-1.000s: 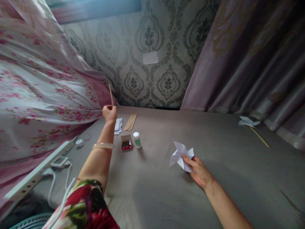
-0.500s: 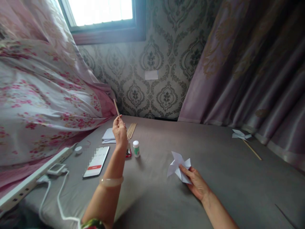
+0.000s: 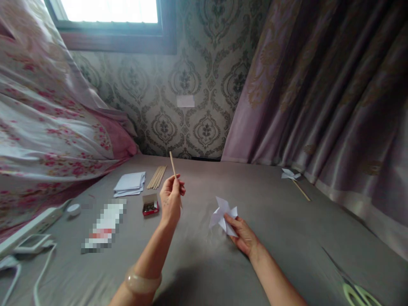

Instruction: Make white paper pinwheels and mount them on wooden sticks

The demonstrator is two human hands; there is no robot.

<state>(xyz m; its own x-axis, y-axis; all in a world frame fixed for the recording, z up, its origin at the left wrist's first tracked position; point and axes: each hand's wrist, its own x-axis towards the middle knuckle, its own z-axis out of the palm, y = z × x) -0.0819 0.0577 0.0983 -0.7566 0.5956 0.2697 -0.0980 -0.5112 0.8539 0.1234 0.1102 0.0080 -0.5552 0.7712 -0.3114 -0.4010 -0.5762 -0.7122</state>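
My left hand (image 3: 171, 197) is closed around a thin wooden stick (image 3: 172, 163), which points up above the fingers. In my right hand (image 3: 244, 236) is a white paper pinwheel (image 3: 220, 214), pinched near its middle between thumb and fingers. The stick and the pinwheel are apart. Left of my left hand sits a small open red box (image 3: 150, 207) with small metal pieces inside. Behind it lie several wooden sticks (image 3: 157, 177) side by side and a stack of white paper (image 3: 129, 184). The small white bottle is hidden behind my left hand.
A pinwheel on a stick (image 3: 296, 182) lies at the far right. Scissors with pale green handles (image 3: 353, 293) are at the lower right. On the left are a blurred-out phone (image 3: 106, 225), a white round lid (image 3: 74, 209), a power strip (image 3: 35, 227) and white cables (image 3: 44, 272).
My left hand has drawn back from the sticks toward the right hand, bringing one stick along. The view has turned right, showing the scissors. My right hand still holds the pinwheel.
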